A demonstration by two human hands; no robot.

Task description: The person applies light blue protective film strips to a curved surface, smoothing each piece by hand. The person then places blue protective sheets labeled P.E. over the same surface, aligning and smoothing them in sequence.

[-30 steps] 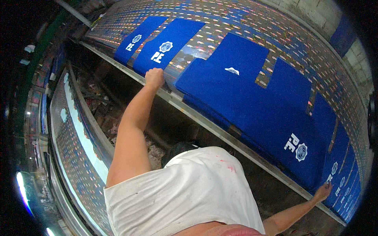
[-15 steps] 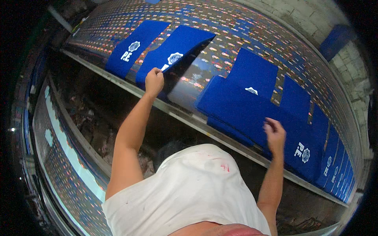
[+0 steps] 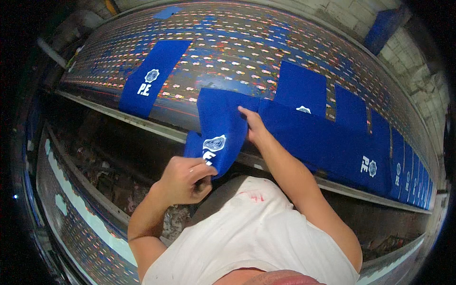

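Observation:
A blue fabric piece point(image 3: 219, 114) with a white printed crest hangs curved over the near edge of the long table, lifted off its surface. My left hand point(image 3: 186, 178) is closed, its curled fingers at the piece's lower end beside the print. My right hand point(image 3: 253, 124) grips the piece's right edge, thumb in front and the other fingers mostly hidden. Just right of it, more blue fabric pieces point(image 3: 294, 130) lie overlapping along the table edge. To the left, a single blue piece point(image 3: 154, 71) with the same print lies flat.
The long table point(image 3: 232, 61) is covered with rows of small printed marks and has a metal rail point(image 3: 107, 114) along its near edge. Several printed blue pieces point(image 3: 399, 161) run along its right part. Behind me at left stands another marked table point(image 3: 90, 247). A block wall point(image 3: 408, 80) rises beyond.
The printed piece my left hand held at its edge is off the table and drawn nearer, between both hands. My right hand moved left from above the overlapping pieces to grip it.

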